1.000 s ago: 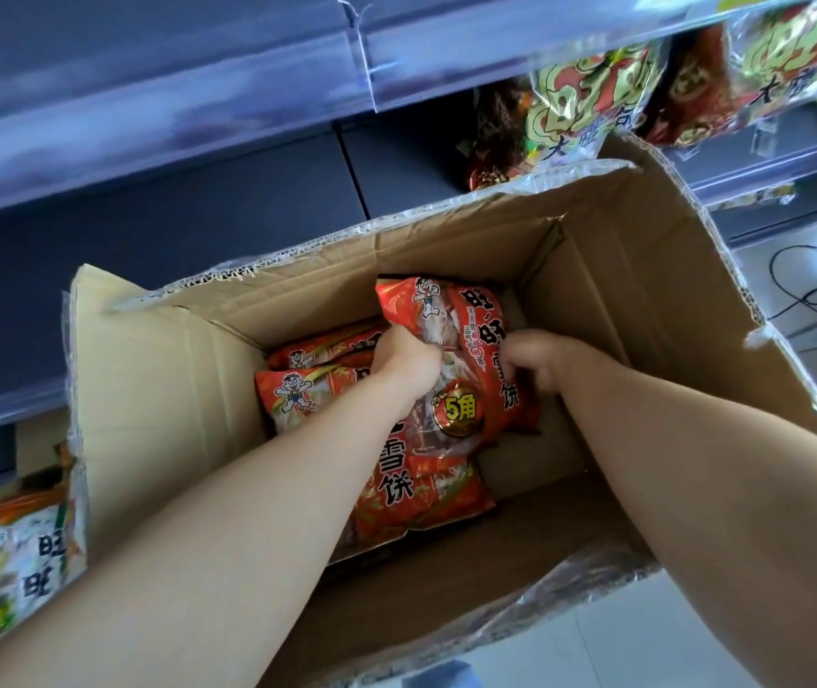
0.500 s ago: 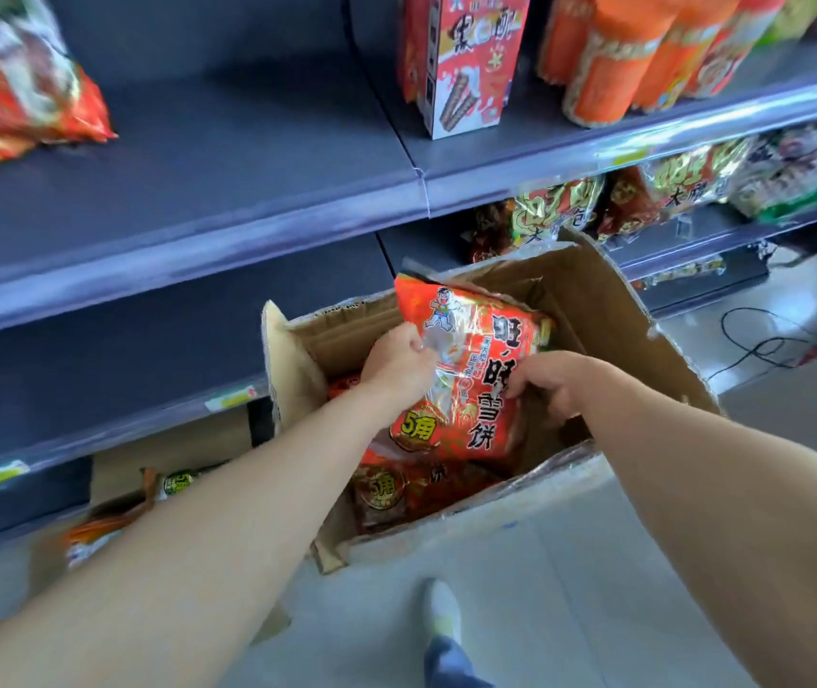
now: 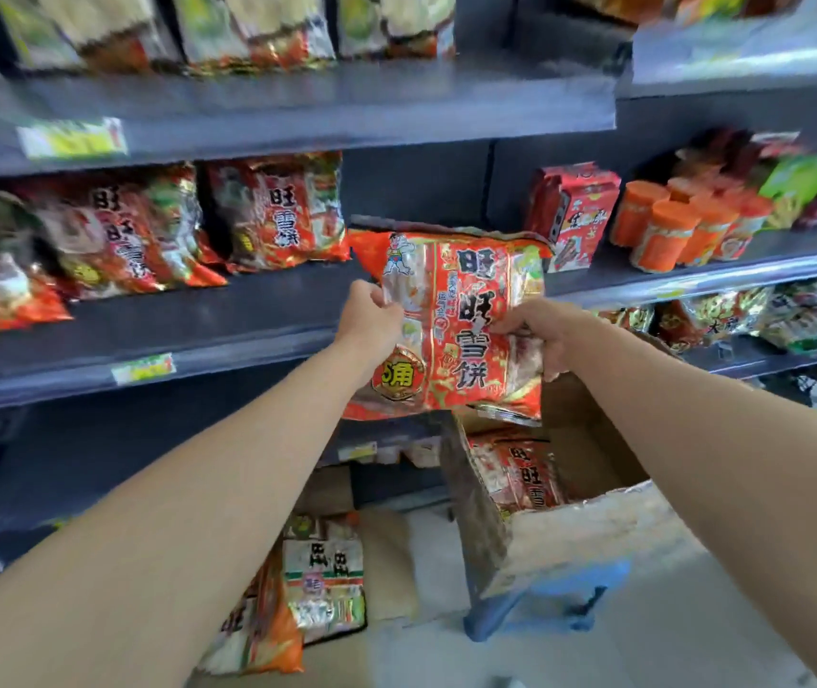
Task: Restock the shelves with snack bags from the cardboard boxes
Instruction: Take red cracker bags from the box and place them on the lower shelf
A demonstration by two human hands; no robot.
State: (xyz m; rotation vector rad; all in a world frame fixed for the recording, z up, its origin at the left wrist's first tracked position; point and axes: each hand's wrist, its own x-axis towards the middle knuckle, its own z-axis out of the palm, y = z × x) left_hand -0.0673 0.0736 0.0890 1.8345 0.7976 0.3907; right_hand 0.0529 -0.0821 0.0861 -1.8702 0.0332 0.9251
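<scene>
**Item: snack bag**. A large red-orange foil pack. It has a cartoon figure at the top left, bold black characters running down the middle, a round gold badge at the lower left and a pale see-through panel on its left side. It is held upright in the air, front facing the camera, before the middle shelf and above the cardboard box.

**Left hand**. It is at the bag's left edge, about mid-height. The fingers are clenched around that edge, grasping the bag.

**Right hand**. It is at the bag's right edge, slightly lower. The fingers are curled onto the front face and pinch the bag's side.

**Cardboard box.** Open-topped, near right, below the held bag, resting on a blue stool. More red bags of the same print stand inside it.

**Middle shelf.** Dark grey, with a price label on its front lip. Matching red bags lie on its left part, far left of the held bag. A red carton and a cluster of orange tubes stand on the shelf to the right.

**Top shelf.** Pale bags, blurred.

**Near left, low.** Pale and orange bags, print blurred.
</scene>
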